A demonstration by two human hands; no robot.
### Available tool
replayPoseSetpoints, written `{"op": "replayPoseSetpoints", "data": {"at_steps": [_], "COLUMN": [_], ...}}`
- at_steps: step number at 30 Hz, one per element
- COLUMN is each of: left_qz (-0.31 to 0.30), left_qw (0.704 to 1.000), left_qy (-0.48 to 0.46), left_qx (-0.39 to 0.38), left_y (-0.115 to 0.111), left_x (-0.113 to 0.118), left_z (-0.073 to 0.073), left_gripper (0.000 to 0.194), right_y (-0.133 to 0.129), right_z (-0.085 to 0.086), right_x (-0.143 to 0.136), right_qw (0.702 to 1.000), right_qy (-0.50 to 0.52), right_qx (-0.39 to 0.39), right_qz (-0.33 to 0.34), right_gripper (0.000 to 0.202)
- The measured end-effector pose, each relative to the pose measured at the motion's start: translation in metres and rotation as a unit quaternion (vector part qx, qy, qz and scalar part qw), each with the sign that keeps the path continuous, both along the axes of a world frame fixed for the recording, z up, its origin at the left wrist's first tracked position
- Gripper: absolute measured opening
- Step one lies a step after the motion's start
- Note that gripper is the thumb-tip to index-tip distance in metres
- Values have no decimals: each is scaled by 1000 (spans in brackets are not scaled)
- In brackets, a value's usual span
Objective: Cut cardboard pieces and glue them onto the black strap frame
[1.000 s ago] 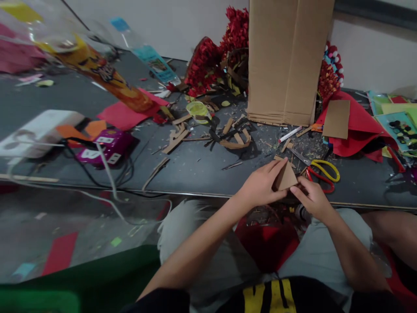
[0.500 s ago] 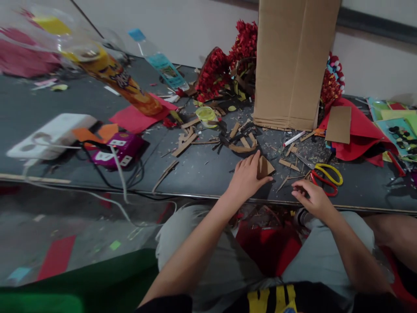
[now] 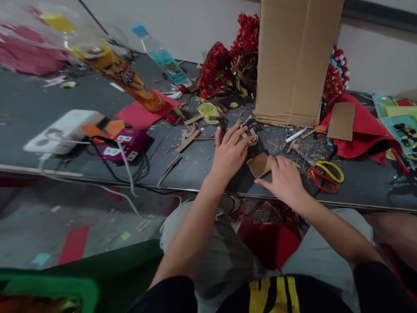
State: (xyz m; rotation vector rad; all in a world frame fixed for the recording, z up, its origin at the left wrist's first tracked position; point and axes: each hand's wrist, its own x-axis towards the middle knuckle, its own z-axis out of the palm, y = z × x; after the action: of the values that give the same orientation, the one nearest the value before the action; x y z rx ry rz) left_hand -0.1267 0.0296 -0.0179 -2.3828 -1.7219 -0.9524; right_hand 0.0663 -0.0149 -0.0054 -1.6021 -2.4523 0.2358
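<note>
My right hand (image 3: 286, 180) grips the right side of a small square piece of cardboard (image 3: 258, 165) close to the table's front edge, its thumb at the near corner. My left hand (image 3: 230, 152) is open, fingers spread over the cardboard scraps (image 3: 253, 138) just beyond the square piece, and I see nothing held in it. Scissors (image 3: 326, 176) with one yellow and one red handle lie to the right of my right hand. Farther back is a white marker pen (image 3: 296, 135).
A tall cardboard box (image 3: 295, 65) stands behind the scraps. Left of it are a small yellow tub (image 3: 208, 112), a blue-capped bottle (image 3: 167, 65) and an orange bottle (image 3: 130, 82). A white power strip (image 3: 70, 126) and purple adapter (image 3: 128, 143) trail cables. Red sheets (image 3: 365, 134) lie right.
My left hand has left the square cardboard and moved left and back, its fingers spreading. My right hand has come left from beside the scissors onto the cardboard, which has turned slightly.
</note>
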Motion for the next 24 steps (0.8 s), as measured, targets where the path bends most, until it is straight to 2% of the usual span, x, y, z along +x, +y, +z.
{"op": "replayPoseSetpoints", "data": {"at_steps": [3,5,10,13,15,17,19,21,24], "left_qz": [12,19,31,29,24,19,-2,-40,-83], "left_qw": [1000,999,998,994,984,957,913,871,828], "left_qy": [-9,-8,-16,-82,-166,-288,-407,-483,-534], "left_qx": [18,25,44,64,60,35,-10,-75,-147], "left_y": [9,11,16,21,22,21,19,17,14], "left_x": [-3,-8,-19,-18,-11,-3,6,14,23], "left_z": [-7,-10,-9,1,12,24,33,38,40], "left_gripper": [27,27,22,22,19,27,38,45,48], "right_y": [9,10,12,21,30,38,45,48,47], "right_z": [-4,-6,-11,-12,-7,3,18,34,54], "right_x": [-29,-32,-12,2,14,31,54,78,107], "right_qw": [999,999,999,996,992,983,977,954,895], "right_qy": [-42,-33,41,82,123,172,203,296,440], "right_qx": [-17,-24,26,15,-17,-63,-68,-28,39], "right_qz": [-13,-13,15,29,30,27,15,-29,-61], "right_gripper": [84,86,84,86,79,54,26,22,33]}}
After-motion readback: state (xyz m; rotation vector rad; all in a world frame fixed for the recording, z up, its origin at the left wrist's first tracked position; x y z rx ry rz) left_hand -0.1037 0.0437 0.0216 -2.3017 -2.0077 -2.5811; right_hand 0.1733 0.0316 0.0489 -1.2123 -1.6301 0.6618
